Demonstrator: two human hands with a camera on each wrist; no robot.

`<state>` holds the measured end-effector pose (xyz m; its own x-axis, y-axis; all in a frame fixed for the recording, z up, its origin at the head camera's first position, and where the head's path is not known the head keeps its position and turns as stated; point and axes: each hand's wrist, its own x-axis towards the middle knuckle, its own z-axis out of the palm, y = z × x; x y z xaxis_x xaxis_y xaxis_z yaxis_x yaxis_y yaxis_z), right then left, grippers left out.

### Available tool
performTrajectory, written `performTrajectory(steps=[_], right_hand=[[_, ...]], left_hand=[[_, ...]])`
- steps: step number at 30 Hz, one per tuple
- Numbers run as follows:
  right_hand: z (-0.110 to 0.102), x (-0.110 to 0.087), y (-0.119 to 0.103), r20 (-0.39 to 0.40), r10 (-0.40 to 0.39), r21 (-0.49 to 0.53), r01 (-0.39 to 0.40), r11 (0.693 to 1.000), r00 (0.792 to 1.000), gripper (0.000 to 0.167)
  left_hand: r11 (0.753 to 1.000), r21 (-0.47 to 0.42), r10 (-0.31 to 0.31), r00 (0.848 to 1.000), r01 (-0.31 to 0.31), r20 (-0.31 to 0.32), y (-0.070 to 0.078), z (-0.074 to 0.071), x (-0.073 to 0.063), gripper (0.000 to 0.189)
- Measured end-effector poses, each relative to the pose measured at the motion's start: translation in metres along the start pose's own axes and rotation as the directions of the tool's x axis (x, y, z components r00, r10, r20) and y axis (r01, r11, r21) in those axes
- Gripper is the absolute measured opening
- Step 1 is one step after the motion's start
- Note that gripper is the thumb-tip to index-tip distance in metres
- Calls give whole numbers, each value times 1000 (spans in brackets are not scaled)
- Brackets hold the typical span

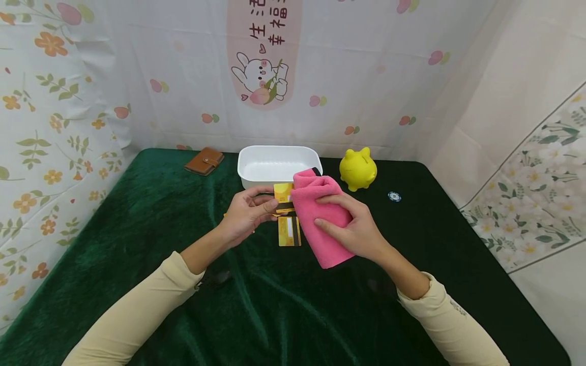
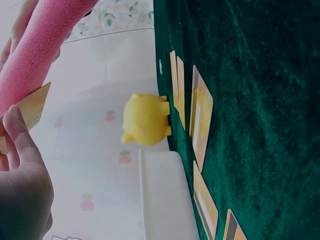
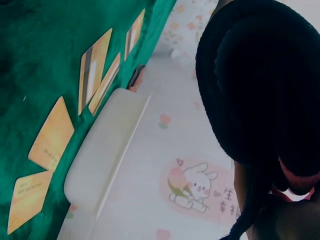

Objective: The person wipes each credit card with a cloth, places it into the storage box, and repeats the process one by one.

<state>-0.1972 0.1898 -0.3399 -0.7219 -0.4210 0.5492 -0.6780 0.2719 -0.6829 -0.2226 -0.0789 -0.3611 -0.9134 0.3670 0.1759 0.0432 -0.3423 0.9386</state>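
Above green cloth (image 1: 256,295), left hand (image 1: 247,212) pinching a yellow card (image 1: 283,191), right hand (image 1: 359,226) gripping a pink towel (image 1: 327,211)

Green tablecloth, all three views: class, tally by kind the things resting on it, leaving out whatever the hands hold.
Yellow cards: 5
White tub: 1
Yellow pig figure: 1
Brown wallet: 1
Round chip: 1
Total: 9
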Motion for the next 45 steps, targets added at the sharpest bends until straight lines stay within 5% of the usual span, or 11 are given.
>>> performTrajectory(steps=[20,27,45], right_hand=[[-32,-17,16,-83,123,-59,-128,990,989,42],[-33,-18,17,-79,137,-50,-141,989,987,41],[-32,-19,16,-67,172,-24,-174,984,983,41]], left_hand=[[999,35,14,1000,-13,-16,0,-8,-2,28],[999,48,11,999,-9,-30,0,-7,-3,42],[978,200,66,998,-61,-17,-6,-9,-3,38]])
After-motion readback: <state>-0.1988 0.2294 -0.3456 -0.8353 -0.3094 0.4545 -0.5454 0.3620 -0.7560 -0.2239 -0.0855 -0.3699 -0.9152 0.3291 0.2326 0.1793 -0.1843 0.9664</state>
